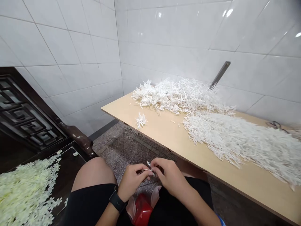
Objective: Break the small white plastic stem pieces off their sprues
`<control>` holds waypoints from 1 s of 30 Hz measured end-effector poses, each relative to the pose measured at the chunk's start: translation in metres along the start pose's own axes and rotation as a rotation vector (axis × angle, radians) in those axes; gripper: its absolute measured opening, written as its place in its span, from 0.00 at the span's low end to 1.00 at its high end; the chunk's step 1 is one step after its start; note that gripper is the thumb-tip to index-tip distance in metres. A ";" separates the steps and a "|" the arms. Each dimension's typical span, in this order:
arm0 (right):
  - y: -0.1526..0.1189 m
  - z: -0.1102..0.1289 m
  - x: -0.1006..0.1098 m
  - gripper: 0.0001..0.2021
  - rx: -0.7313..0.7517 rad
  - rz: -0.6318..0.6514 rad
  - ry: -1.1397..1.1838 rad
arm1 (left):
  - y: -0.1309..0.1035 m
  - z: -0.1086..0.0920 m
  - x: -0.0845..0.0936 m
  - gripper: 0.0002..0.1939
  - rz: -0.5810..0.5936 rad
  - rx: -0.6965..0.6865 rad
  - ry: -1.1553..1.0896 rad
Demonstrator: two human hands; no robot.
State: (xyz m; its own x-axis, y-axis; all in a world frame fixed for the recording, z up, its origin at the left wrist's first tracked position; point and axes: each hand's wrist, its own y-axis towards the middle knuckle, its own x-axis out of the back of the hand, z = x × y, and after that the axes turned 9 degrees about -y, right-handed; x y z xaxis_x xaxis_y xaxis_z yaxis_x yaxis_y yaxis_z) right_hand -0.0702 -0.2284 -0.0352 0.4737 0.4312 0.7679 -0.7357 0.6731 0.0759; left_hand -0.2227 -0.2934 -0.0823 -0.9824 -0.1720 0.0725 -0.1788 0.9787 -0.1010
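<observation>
Over my lap, my left hand (134, 180) and my right hand (170, 174) meet with fingers pinched together. Between their fingertips is a thin white branching piece (149, 164), mostly covered by the fingers. It resembles the white stringy pieces heaped (178, 91) on the table. One small white tuft (141, 120) lies apart near the table's front edge. To my left, pale yellow and white artificial flowers (25, 188) are spread on a dark wooden seat.
A light wooden table (169, 136) runs from the centre to the right, bearing a second white pile (246, 135). A grey metal bar (220, 74) leans on the tiled wall. Dark scissor-like handles (275, 125) lie behind the pile. Something red (142, 210) stands between my legs.
</observation>
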 end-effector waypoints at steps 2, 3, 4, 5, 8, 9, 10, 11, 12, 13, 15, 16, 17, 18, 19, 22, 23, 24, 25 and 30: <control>0.005 0.001 0.025 0.08 0.005 0.113 0.085 | 0.000 -0.003 0.003 0.09 0.027 0.008 -0.049; 0.010 0.001 0.044 0.08 0.027 0.178 0.135 | 0.001 -0.003 0.005 0.09 0.041 0.006 -0.054; 0.017 0.000 0.065 0.08 0.055 0.238 0.175 | 0.002 -0.003 0.006 0.09 0.049 0.006 -0.047; 0.026 -0.003 0.087 0.09 0.070 0.235 0.174 | 0.002 -0.003 0.007 0.10 0.051 0.009 -0.036; 0.062 -0.017 0.135 0.17 -0.106 -0.343 0.001 | 0.004 0.001 0.007 0.13 0.025 0.016 -0.011; 0.074 -0.021 0.140 0.21 -0.173 -0.442 -0.080 | 0.005 0.003 0.007 0.14 0.010 0.011 -0.012; 0.085 -0.025 0.138 0.26 -0.227 -0.503 -0.132 | 0.005 0.005 0.007 0.15 -0.004 0.006 -0.015; 0.096 -0.026 0.129 0.28 -0.239 -0.508 -0.150 | 0.007 0.008 0.007 0.16 -0.019 0.002 -0.019; 0.105 -0.026 0.116 0.29 -0.217 -0.470 -0.137 | 0.008 0.011 0.007 0.17 -0.036 -0.001 -0.020; 0.114 -0.023 0.099 0.27 -0.177 -0.415 -0.103 | 0.010 0.014 0.008 0.18 -0.054 -0.001 -0.014; 0.132 -0.015 0.062 0.26 -0.124 -0.310 -0.038 | 0.013 0.020 0.010 0.19 -0.097 0.005 0.008; 0.142 -0.011 0.046 0.28 -0.138 -0.312 -0.013 | 0.015 0.023 0.011 0.19 -0.119 0.008 0.017; 0.152 -0.007 0.033 0.28 -0.170 -0.341 0.030 | 0.017 0.025 0.013 0.19 -0.136 0.010 0.021; 0.161 -0.003 0.024 0.25 -0.205 -0.369 0.094 | 0.018 0.028 0.015 0.19 -0.149 0.011 0.020; 0.167 0.000 0.018 0.21 -0.235 -0.391 0.157 | 0.019 0.030 0.017 0.18 -0.162 0.009 0.014; 0.167 0.008 0.014 0.08 -0.250 -0.369 0.317 | 0.019 0.030 0.024 0.19 -0.243 -0.010 -0.037; 0.159 0.011 0.014 0.08 -0.232 -0.350 0.353 | 0.018 0.029 0.026 0.19 -0.280 -0.019 -0.070; 0.147 0.013 0.013 0.08 -0.213 -0.336 0.402 | 0.017 0.027 0.028 0.20 -0.311 -0.029 -0.112; 0.133 0.016 0.010 0.09 -0.194 -0.330 0.454 | 0.015 0.025 0.029 0.22 -0.331 -0.045 -0.160; 0.057 0.017 -0.023 0.11 -0.183 -0.322 0.725 | 0.002 0.011 0.024 0.38 -0.262 -0.258 -0.277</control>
State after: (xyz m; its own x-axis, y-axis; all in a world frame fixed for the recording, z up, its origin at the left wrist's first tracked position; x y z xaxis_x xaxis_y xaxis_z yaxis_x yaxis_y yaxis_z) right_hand -0.1313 -0.2097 -0.0377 0.8905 0.4392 0.1190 -0.4487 0.8910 0.0691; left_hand -0.2473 -0.2963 -0.0913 -0.8894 -0.4063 -0.2093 -0.4383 0.8881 0.1385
